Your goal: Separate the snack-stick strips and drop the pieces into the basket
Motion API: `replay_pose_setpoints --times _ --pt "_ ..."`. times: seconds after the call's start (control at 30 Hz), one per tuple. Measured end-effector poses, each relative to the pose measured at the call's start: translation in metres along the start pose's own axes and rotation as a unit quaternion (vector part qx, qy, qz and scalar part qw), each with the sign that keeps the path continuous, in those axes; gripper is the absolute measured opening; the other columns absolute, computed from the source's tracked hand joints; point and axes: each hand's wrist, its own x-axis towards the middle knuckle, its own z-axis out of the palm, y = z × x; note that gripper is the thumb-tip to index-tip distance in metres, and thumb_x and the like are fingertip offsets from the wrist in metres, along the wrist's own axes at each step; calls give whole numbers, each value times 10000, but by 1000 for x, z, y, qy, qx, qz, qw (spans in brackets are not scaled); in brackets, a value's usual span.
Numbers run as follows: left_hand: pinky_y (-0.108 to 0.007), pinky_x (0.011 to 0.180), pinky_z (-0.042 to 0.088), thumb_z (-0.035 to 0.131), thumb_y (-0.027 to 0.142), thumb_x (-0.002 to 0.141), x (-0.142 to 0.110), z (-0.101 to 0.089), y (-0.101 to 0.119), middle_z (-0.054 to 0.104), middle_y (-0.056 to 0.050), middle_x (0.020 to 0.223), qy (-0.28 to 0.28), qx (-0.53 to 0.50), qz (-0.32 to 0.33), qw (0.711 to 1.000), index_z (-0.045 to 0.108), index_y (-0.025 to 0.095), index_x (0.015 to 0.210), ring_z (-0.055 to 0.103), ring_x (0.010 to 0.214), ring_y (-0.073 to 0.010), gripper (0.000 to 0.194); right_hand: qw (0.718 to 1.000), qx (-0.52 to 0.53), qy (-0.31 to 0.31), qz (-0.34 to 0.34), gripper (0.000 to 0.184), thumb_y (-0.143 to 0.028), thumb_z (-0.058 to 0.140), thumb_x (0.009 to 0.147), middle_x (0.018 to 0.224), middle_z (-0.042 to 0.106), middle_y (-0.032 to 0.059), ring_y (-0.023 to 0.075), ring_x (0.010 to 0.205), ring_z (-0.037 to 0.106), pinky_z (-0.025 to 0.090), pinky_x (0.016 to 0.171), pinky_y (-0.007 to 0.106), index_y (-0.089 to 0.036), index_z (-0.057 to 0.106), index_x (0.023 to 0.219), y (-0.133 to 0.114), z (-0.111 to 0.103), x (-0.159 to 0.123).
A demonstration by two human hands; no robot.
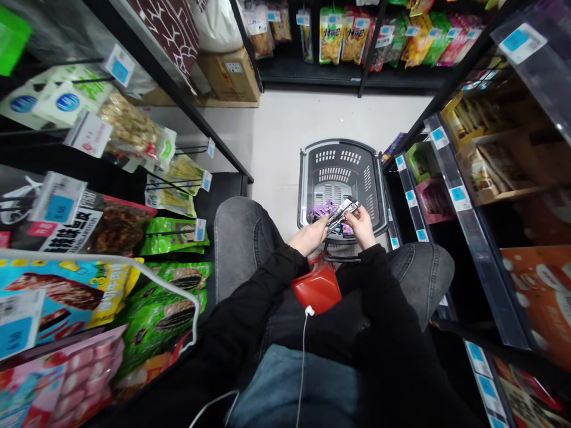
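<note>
Packet (342,214) (shiny) in both hands (310,236)

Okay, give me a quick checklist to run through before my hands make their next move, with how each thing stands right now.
1. Left hand holding the small packet: ok, fingers on its left end.
2. Right hand holding the packet: ok, fingers at its right end.
3. Basket opening facing up: ok.
4. Purple packets lying inside the basket: ok, some show below the hands.
5. Small packet sealed: cannot tell, too small to make out.
6. White cable apart from both hands: ok.
</note>
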Motion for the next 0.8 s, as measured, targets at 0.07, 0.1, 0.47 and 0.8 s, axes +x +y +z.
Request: replay_pose_setpoints --times 0.07,0.1,0.47,0.8 --pt "-279 941 402 342 220 864 1 2 -2 530 -108 1235 22 -24 2 999 393 131 1266 532 1097 -171 415 1000 0 4 -7 338 -298 647 623 813 552 -16 115 723 557 499 657 269 -204 492 908 4 0 1" --pt "-276 943 401 338 228 868 1 2 -3 544 -99 1221 32 -42 -1 999 411 138 1257 536 1092 -166 405 1000 2 6 -13 333 -300 642 628 815 542 -17 114 722 555 500 657 272 -207 484 905 4 0 1" --pt "-274 907 427 413 272 847 3 -3 -3 636 -41 1095 74 -175 -38 981 588 190 1106 590 1004 -167 323 996 -17 37 -82 388 -277 592 667 920 525 19 126 774 540 492 633 259 -226 425 1013 -1 3 -2" --pt "-295 865 462 481 266 799 -3 -2 2 585 -113 1114 161 -30 -13 986 456 139 1184 568 1013 -191 406 992 -106 -57 -35 237 -313 562 687 759 534 -1 130 644 556 502 570 274 -205 468 876 15 34 -20"
